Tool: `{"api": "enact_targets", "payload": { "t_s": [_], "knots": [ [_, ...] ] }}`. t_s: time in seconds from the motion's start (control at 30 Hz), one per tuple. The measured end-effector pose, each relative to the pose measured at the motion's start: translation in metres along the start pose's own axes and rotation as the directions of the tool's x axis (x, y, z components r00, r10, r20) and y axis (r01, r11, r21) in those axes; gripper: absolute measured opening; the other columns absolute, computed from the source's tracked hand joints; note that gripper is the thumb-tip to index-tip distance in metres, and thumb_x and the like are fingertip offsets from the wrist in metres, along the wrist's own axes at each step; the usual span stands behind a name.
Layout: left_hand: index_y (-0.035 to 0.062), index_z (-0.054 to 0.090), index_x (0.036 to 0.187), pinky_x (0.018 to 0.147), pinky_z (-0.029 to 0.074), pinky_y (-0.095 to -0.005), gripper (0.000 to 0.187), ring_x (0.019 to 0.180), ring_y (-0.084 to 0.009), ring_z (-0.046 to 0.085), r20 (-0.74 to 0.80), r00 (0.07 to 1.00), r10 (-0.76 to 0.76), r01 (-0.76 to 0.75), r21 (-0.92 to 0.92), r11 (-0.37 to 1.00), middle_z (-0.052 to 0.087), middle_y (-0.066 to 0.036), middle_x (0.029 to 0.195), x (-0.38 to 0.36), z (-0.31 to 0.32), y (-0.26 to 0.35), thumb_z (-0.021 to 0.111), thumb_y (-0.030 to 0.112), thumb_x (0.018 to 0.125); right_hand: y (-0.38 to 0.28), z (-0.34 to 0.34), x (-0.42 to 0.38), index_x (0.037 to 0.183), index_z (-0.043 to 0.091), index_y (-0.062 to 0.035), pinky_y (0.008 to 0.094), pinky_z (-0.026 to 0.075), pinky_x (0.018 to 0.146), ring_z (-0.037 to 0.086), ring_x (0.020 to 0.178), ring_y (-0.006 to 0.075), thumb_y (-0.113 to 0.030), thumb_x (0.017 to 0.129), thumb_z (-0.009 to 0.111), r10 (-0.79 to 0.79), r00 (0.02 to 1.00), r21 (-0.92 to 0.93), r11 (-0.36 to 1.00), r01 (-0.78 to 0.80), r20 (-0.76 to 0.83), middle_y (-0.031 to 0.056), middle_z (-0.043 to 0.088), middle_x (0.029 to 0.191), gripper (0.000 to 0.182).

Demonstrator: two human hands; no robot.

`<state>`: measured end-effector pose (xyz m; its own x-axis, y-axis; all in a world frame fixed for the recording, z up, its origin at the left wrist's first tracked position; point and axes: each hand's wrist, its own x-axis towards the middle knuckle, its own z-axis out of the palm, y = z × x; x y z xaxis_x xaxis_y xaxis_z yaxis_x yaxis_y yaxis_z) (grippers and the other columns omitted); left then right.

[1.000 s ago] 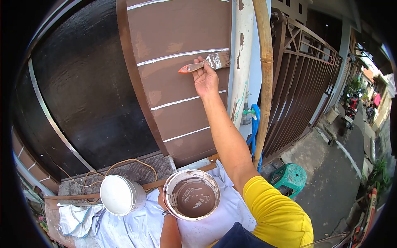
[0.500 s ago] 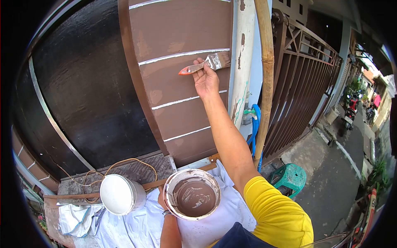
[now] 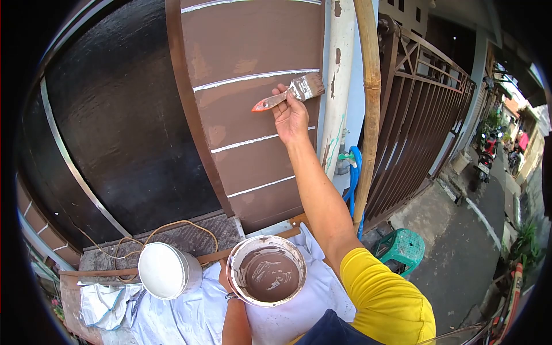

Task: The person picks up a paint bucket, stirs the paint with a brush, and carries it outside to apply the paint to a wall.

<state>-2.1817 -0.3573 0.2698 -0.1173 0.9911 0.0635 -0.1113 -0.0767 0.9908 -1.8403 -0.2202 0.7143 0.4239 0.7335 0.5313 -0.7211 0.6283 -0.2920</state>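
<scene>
My right hand (image 3: 292, 119) is raised to the brown wall panel (image 3: 248, 106), its fingers closed round the handle of a paintbrush (image 3: 306, 87). The brush has an orange-tipped handle and a paint-smeared metal band. Its brown-coated bristles touch the panel's right edge, just under a white groove line. Low in the view, my left hand (image 3: 224, 278) grips the side of a white paint bucket (image 3: 234, 259). Brown paint (image 3: 272, 273) fills part of the bucket, and dried smears coat its inner wall. The bucket hides most of my left fingers.
Left of the paint bucket stands a second white bucket (image 3: 163, 270) on a white sheet (image 3: 190, 319). A peeling white pipe (image 3: 338, 86) and bamboo pole (image 3: 371, 92) run beside the panel. A blue hose (image 3: 353, 172), brown gate (image 3: 417, 109) and green stool (image 3: 405, 247) are rightward.
My right hand and the paintbrush have shifted slightly right and down along the panel's edge. The left hand and paint bucket are practically still.
</scene>
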Motion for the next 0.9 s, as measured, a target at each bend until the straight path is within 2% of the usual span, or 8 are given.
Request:
{"api": "enact_targets", "payload": {
  "t_s": [0.2, 0.33, 0.4, 0.5, 0.57, 0.67, 0.9],
  "knots": [
    [0.0084, 0.050, 0.099, 0.054, 0.050, -0.0374, 0.020, 0.066, -0.0237, 0.067, -0.004, 0.992, 0.127, -0.124, 0.174, 0.977, 0.069, -0.008, 0.076, -0.002, 0.000, -0.001, 0.042, 0.025, 0.106, -0.003, -0.006, 0.005, 0.124, 0.053, -0.0022, 0.0393, 0.054, 0.099, 0.063, 0.117, 0.0238, -0.013, 0.103, 0.051, 0.009, 0.999, -0.004, 1.000, -0.009, -0.036, 0.0111, 0.062, 0.128, 0.023],
    [0.0084, 0.050, 0.107, 0.056, 0.052, -0.0406, 0.018, 0.071, -0.0299, 0.070, 0.046, 0.954, 0.295, -0.285, 0.429, 0.857, 0.072, -0.012, 0.082, 0.005, -0.004, -0.013, 0.048, 0.026, 0.102, -0.004, -0.008, 0.008, 0.123, 0.053, -0.0025, 0.0390, 0.055, 0.099, 0.063, 0.118, 0.0241, -0.012, 0.103, 0.051, 0.019, 0.999, 0.000, 1.000, -0.019, -0.038, 0.0108, 0.062, 0.128, 0.022],
    [0.0081, 0.050, 0.112, 0.058, 0.053, -0.0423, 0.022, 0.075, -0.0332, 0.071, 0.061, 0.938, 0.342, -0.330, 0.468, 0.820, 0.073, -0.013, 0.087, 0.006, -0.006, -0.016, 0.052, 0.026, 0.100, -0.004, -0.009, 0.010, 0.123, 0.053, -0.0024, 0.0393, 0.055, 0.099, 0.063, 0.118, 0.0245, -0.012, 0.103, 0.051, 0.022, 0.999, -0.001, 1.000, -0.022, -0.035, 0.0111, 0.063, 0.128, 0.022],
    [0.0073, 0.050, 0.115, 0.061, 0.054, -0.0435, 0.027, 0.078, -0.0365, 0.071, 0.063, 0.937, 0.343, -0.335, 0.435, 0.836, 0.074, -0.015, 0.092, 0.004, -0.005, -0.016, 0.055, 0.027, 0.098, -0.003, -0.013, 0.015, 0.122, 0.053, -0.0020, 0.0402, 0.055, 0.099, 0.063, 0.118, 0.0249, -0.012, 0.103, 0.051, 0.037, 0.998, 0.004, 0.999, -0.037, -0.043, 0.0116, 0.063, 0.128, 0.022],
    [0.0069, 0.050, 0.115, 0.061, 0.054, -0.0433, 0.027, 0.078, -0.0368, 0.071, 0.066, 0.942, 0.329, -0.316, 0.508, 0.801, 0.074, -0.015, 0.093, -0.004, -0.001, 0.004, 0.055, 0.027, 0.098, -0.002, -0.014, 0.016, 0.122, 0.053, -0.0016, 0.0408, 0.056, 0.099, 0.063, 0.118, 0.0251, -0.012, 0.103, 0.051, 0.045, 0.998, 0.011, 0.999, -0.044, -0.051, 0.0119, 0.063, 0.128, 0.022],
    [0.0066, 0.050, 0.114, 0.062, 0.054, -0.0436, 0.026, 0.078, -0.0372, 0.071, 0.056, 0.964, 0.259, -0.217, 0.727, 0.651, 0.074, -0.015, 0.093, -0.030, 0.027, 0.098, 0.055, 0.026, 0.098, -0.003, -0.011, 0.016, 0.122, 0.053, -0.0011, 0.0410, 0.056, 0.098, 0.063, 0.118, 0.0253, -0.011, 0.103, 0.051, 0.042, 0.998, 0.021, 0.999, -0.041, -0.052, 0.0123, 0.063, 0.127, 0.022],
    [0.0067, 0.051, 0.113, 0.061, 0.054, -0.0439, 0.024, 0.077, -0.0369, 0.071, 0.033, 0.977, 0.213, -0.170, 0.723, 0.670, 0.074, -0.015, 0.091, -0.030, 0.027, 0.094, 0.056, 0.025, 0.098, -0.003, -0.012, 0.016, 0.122, 0.054, -0.0011, 0.0404, 0.057, 0.096, 0.064, 0.116, 0.0254, -0.012, 0.103, 0.051, 0.051, 0.998, 0.016, 0.999, -0.050, -0.044, 0.0127, 0.064, 0.125, 0.022]
  ]
}}
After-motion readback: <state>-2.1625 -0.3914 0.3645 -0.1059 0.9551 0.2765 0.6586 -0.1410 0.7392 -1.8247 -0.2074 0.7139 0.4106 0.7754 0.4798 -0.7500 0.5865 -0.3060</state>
